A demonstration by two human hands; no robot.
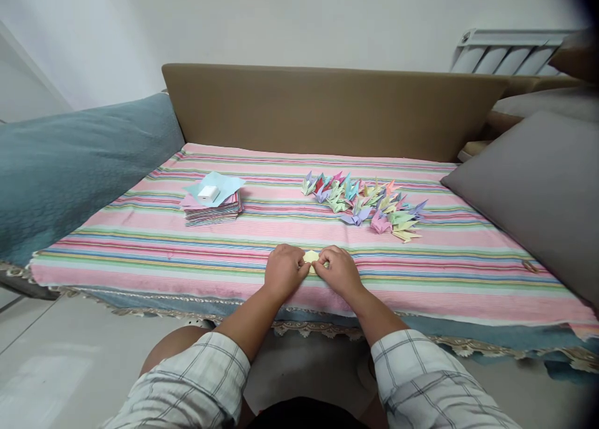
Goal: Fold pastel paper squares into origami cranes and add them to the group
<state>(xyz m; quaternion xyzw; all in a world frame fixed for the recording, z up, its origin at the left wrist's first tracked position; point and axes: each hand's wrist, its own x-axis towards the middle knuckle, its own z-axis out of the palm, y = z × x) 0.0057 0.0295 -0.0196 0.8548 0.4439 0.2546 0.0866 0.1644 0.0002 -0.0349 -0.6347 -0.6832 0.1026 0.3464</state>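
Between my hands lies a small piece of pale yellow origami paper (311,256), folded to a small shape and resting on the striped cloth. My left hand (286,268) pinches its left side with thumb and fingertips. On the right side, my right hand (339,270) pinches it the same way, the two thumbs nearly touching. The fingers cover much of the paper, so its exact folds are hidden. Beyond my right hand, several folded paper cranes (356,213) in many colours lie in a loose cluster.
A stack of coloured paper sheets (215,213) sits at the left, with a small white box (208,194) on its top blue sheet. A grey cushion (528,198) bounds the right, a blue-covered armrest (93,160) the left. Behind stands a brown backrest (318,110).
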